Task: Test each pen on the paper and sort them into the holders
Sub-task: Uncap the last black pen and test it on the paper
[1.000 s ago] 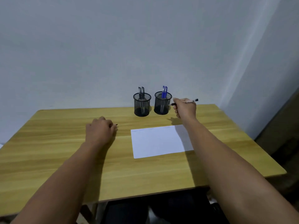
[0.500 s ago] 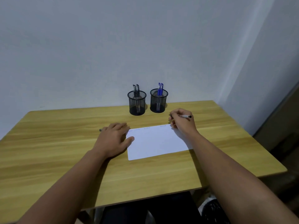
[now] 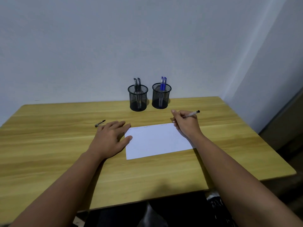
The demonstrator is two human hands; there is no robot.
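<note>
1. A person sits at a wooden worktop [image 3: 49,161] set against a pale wall, both bare forearms reaching forward.
2. The right hand [image 3: 186,122] has its grip clamped on a pen [image 3: 191,114], held as for writing at the paper's far right corner; the pen's dark end points up and to the right, and its tip is hidden behind the fingers.
3. The left hand [image 3: 113,138] lies flat, palm down, grip apart and holding nothing, with fingertips and thumb at the left edge of the paper [image 3: 157,141].
4. The white sheet lies between the two hands; faint marks run along its far edge, too small to read.
5. A cap [image 3: 100,123], dark with a silvery clip, lies on the wood just beyond the left hand, apart from it.
6. Two black mesh holders stand side by side near the wall, beyond the paper.
7. The left holder [image 3: 138,99] carries two black pens [image 3: 136,84], upright.
8. The right holder [image 3: 161,97] carries two blue pens [image 3: 163,82], upright, just beyond the right hand.
</note>
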